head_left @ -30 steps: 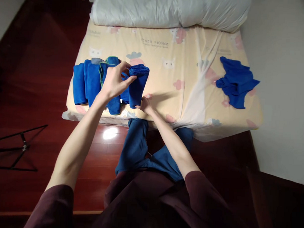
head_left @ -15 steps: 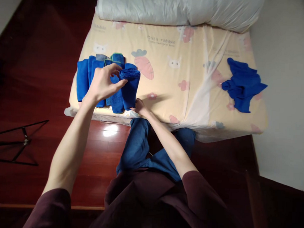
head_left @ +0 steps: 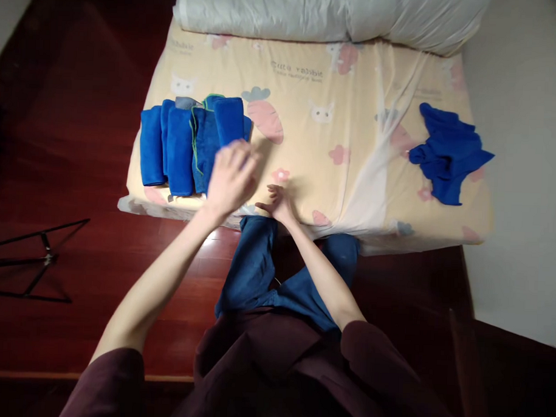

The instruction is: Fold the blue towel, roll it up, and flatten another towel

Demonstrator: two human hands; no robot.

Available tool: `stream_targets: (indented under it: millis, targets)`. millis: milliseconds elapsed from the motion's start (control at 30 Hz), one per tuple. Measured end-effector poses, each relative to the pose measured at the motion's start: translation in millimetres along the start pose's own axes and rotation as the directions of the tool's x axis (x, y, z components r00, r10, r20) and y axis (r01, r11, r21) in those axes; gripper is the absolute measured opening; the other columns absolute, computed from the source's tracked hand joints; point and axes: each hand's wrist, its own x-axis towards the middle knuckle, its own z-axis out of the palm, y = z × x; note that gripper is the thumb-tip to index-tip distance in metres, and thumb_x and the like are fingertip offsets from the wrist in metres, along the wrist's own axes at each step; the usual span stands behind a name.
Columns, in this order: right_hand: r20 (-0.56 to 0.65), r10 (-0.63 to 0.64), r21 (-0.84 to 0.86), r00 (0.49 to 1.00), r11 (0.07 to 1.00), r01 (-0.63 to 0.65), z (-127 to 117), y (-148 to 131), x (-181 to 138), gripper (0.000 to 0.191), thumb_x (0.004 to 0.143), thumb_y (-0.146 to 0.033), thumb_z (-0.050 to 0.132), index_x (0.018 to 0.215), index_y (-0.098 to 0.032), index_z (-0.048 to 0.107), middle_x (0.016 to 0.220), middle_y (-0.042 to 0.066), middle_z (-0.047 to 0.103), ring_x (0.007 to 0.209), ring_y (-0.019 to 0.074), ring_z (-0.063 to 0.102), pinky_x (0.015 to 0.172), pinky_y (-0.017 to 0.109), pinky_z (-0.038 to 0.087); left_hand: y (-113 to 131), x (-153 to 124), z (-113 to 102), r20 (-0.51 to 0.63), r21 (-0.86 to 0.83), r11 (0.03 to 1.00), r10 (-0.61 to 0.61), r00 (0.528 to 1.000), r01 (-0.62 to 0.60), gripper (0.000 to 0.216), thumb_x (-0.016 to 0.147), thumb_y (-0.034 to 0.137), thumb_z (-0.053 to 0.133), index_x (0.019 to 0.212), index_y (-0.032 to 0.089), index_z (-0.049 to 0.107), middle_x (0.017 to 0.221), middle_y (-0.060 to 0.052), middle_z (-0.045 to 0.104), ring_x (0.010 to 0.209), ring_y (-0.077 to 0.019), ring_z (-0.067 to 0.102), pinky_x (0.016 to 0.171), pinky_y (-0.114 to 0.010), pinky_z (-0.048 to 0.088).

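Several folded blue towels (head_left: 180, 150) lie side by side at the left of the bed, some with green edging. One folded towel (head_left: 229, 118) rests on top at the right end of this row. My left hand (head_left: 233, 173), slightly blurred, hovers at that towel's near end and hides part of it; its fingers look loosely spread and hold nothing I can see. To its right, near the bed's front edge, my right hand (head_left: 279, 203) is open with fingers apart and nothing in it. A crumpled blue towel (head_left: 451, 155) lies at the far right of the bed.
The bed's sheet (head_left: 307, 149) has a carrot and rabbit print. A rolled pale quilt (head_left: 330, 16) spans the back. A wall (head_left: 520, 180) stands at the right, and black tripod legs (head_left: 34, 258) stand on the red-brown floor (head_left: 86, 342) at the left.
The rolled-looking folded towel that was upright in my left hand now lies on the row's right end. My left hand has moved right and nearer; my right hand has moved right, away from the towels.
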Motion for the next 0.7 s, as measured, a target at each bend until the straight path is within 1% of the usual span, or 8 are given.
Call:
stream_targets:
  millis: [67, 100, 167, 233, 333, 433, 567, 700]
  targets:
    - [-0.066, 0.037, 0.087, 0.997, 0.996, -0.031, -21.3, 15.7, -26.8, 0.078, 0.073, -0.063, 0.089, 0.131, -0.016, 0.065, 0.126, 0.017, 0.069, 0.098, 0.0258, 0.069, 0.088, 0.044, 0.063, 22.1, -11.4, 37.9, 0.231, -0.055, 0.985, 0.173, 0.957, -0.165, 0.041, 0.1, 0.022, 0.052, 0.14, 0.015, 0.061, 0.147, -0.017, 0.061, 0.145, -0.0302, 0.049, 0.123, -0.054, 0.04]
    - [-0.096, 0.045, 0.132, 0.994, 0.991, -0.032, -33.3, 23.4, -42.8, 0.072, 0.078, -0.064, 0.084, 0.13, -0.017, 0.065, 0.127, 0.017, 0.07, 0.099, 0.0258, 0.069, 0.088, 0.043, 0.063, 29.5, -16.2, 56.2, 0.314, -0.058, 0.98, 0.2, 0.928, -0.192, 0.041, 0.098, 0.021, 0.054, 0.137, 0.012, 0.063, 0.143, -0.019, 0.063, 0.143, -0.0308, 0.052, 0.123, -0.053, 0.039]
    - [-0.149, 0.069, 0.194, 0.986, 0.98, -0.039, -59.2, 38.1, -79.1, 0.059, 0.085, -0.06, 0.078, 0.126, -0.02, 0.066, 0.126, 0.016, 0.072, 0.102, 0.0254, 0.071, 0.087, 0.041, 0.062, 35.3, -22.6, 86.7, 0.43, -0.003, 0.98, 0.181, 0.885, -0.199, 0.038, 0.096, 0.017, 0.054, 0.13, 0.006, 0.067, 0.134, -0.022, 0.067, 0.138, -0.0323, 0.056, 0.125, -0.052, 0.037]
    - [-0.199, 0.107, 0.211, 0.974, 0.975, -0.064, -85.1, 51.5, -119.4, 0.048, 0.089, -0.055, 0.075, 0.122, -0.021, 0.068, 0.123, 0.015, 0.074, 0.102, 0.0247, 0.072, 0.086, 0.039, 0.062, 30.8, -25.0, 106.0, 0.496, 0.069, 0.979, 0.131, 0.859, -0.19, 0.035, 0.095, 0.013, 0.051, 0.122, 0.003, 0.071, 0.122, -0.024, 0.071, 0.13, -0.033, 0.059, 0.125, -0.053, 0.037]
    - [-0.262, 0.186, 0.211, 0.947, 0.968, -0.132, -117.8, 69.6, -177.3, 0.037, 0.091, -0.048, 0.074, 0.115, -0.021, 0.071, 0.114, 0.013, 0.077, 0.1, 0.0241, 0.073, 0.083, 0.037, 0.06, 14.8, -22.9, 117.8, 0.514, 0.1, 0.976, 0.116, 0.85, -0.194, 0.033, 0.095, 0.012, 0.048, 0.111, 0.004, 0.075, 0.104, -0.022, 0.073, 0.115, -0.0328, 0.063, 0.122, -0.053, 0.039]
    - [-0.376, 0.296, 0.271, 0.878, 0.941, -0.202, -139.1, 84.9, -217.0, 0.032, 0.09, -0.047, 0.074, 0.107, -0.021, 0.074, 0.106, 0.011, 0.078, 0.097, 0.024, 0.074, 0.083, 0.037, 0.061, 0.6, -18.1, 123.1, 0.477, 0.125, 0.954, 0.183, 0.859, -0.272, 0.033, 0.094, 0.012, 0.046, 0.103, 0.006, 0.077, 0.097, -0.022, 0.072, 0.108, -0.0349, 0.063, 0.119, -0.057, 0.04]
    - [-0.497, 0.378, 0.358, 0.781, 0.909, -0.213, -153.4, 98.8, -233.5, 0.033, 0.091, -0.051, 0.072, 0.101, -0.021, 0.076, 0.102, 0.01, 0.079, 0.094, 0.0237, 0.075, 0.082, 0.035, 0.061, -6.0, -13.3, 129.2, 0.44, 0.172, 0.909, 0.275, 0.855, -0.381, 0.032, 0.093, 0.014, 0.046, 0.1, 0.009, 0.077, 0.093, -0.019, 0.072, 0.102, -0.0353, 0.064, 0.119, -0.059, 0.038]
    - [-0.533, 0.33, 0.327, 0.779, 0.93, -0.17, -158.0, 103.4, -233.1, 0.032, 0.092, -0.051, 0.071, 0.101, -0.021, 0.078, 0.101, 0.009, 0.08, 0.093, 0.0233, 0.075, 0.08, 0.033, 0.06, -1.1, -9.2, 128.9, 0.406, 0.14, 0.898, 0.332, 0.851, -0.417, 0.036, 0.094, 0.018, 0.045, 0.106, 0.008, 0.077, 0.111, -0.024, 0.073, 0.117, -0.0386, 0.063, 0.12, -0.06, 0.038]
